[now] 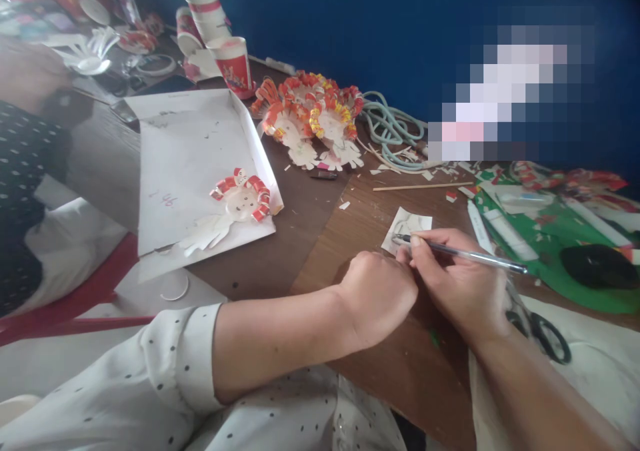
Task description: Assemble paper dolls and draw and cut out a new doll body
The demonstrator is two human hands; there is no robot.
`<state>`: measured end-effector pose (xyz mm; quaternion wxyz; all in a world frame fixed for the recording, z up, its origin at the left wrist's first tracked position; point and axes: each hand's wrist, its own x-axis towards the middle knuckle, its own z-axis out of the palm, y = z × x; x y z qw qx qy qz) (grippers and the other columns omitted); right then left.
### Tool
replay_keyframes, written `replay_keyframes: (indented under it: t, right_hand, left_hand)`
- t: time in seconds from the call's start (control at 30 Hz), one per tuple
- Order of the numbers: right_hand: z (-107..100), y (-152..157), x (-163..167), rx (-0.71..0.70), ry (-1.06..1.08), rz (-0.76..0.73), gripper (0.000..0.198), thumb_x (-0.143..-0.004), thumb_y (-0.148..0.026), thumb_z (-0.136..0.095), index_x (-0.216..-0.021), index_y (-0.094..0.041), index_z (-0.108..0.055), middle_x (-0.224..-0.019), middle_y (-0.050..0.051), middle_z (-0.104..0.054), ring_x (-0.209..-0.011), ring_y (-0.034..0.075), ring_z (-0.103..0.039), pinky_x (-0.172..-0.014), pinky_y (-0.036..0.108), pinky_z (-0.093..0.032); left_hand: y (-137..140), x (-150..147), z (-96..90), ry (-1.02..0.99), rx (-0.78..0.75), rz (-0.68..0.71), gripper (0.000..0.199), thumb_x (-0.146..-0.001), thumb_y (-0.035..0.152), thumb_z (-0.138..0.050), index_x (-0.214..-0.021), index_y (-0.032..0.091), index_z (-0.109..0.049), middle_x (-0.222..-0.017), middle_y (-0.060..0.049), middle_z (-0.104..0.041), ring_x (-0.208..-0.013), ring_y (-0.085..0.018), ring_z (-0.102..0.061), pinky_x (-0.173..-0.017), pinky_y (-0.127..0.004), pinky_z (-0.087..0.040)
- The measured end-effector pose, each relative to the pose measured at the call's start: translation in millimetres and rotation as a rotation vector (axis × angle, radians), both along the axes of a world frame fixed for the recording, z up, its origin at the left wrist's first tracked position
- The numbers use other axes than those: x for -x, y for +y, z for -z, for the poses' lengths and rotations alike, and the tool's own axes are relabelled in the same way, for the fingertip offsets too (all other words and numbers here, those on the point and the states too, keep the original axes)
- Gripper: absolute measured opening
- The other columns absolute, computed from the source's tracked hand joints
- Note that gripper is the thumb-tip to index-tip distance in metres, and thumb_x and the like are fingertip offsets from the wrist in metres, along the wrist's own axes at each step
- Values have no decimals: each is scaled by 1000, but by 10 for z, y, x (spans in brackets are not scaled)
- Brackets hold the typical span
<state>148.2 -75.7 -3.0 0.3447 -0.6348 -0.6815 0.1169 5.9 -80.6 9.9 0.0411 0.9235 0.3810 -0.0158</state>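
My right hand (457,274) is closed around a clear-barrelled pen (493,259), its tip down on a small white paper piece (423,223). Dark drawn lines mark that paper. My left hand (383,294) is curled into a fist at the paper's near edge, resting on the brown table (325,267). Most of its fingers are hidden behind the back of the hand, so I cannot see whether it grips anything. Just beyond the hands lies a thin wooden stick (423,187). Black-handled scissors (550,337) lie beside my right wrist.
To the left, a white box lid (187,144) holds a paper figure (243,201) with red-and-white curls. Several similar figures (320,114) are heaped behind, near coiled cord (390,127) and stacked paper cups (233,64). Green sheet (565,284) lies right. Another person's sleeve (25,171) shows left.
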Motion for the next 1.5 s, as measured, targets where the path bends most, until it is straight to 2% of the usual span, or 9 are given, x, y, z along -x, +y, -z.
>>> replay_keyframes:
  t: [0.4, 1.1, 1.33, 1.5]
  right_hand:
    - [-30, 14, 17, -40, -58, -17, 11, -86, -31, -60, -86, -21, -65, -69, 2, -69, -65, 19, -67, -69, 33, -54]
    - [-53, 12, 2, -58, -130, -13, 12, -86, -30, -59, -83, -20, -64, -73, 3, -70, -68, 19, -68, -68, 31, -52]
    - [-53, 8, 2, -42, -105, -14, 11, -86, -31, -59, -83, -21, -64, -72, 3, -70, -68, 20, -68, -68, 33, -53]
    - [-10, -25, -40, -72, -31, 12, 14, -86, -33, -61, -90, -21, -67, -77, 4, -71, -68, 20, -69, -68, 33, -55]
  left_hand:
    - [-1, 0, 14, -25, 10, -2, 21, -89, 13, -47, -102, 5, -63, -81, -14, -67, -68, -19, -64, -55, -25, -43]
    - [-1, -2, 14, -35, 9, -11, 22, -90, 11, -44, -101, 5, -62, -79, -14, -66, -68, -19, -65, -53, -25, -44]
    - [3, 1, 17, -25, 2, -6, 23, -90, 11, -44, -104, 4, -62, -79, -14, -66, -66, -20, -64, -52, -26, -43]
    - [-8, 2, 46, -44, -21, -3, 26, -91, 12, -45, -108, 4, -62, -80, -14, -67, -67, -20, -65, -54, -26, -44]
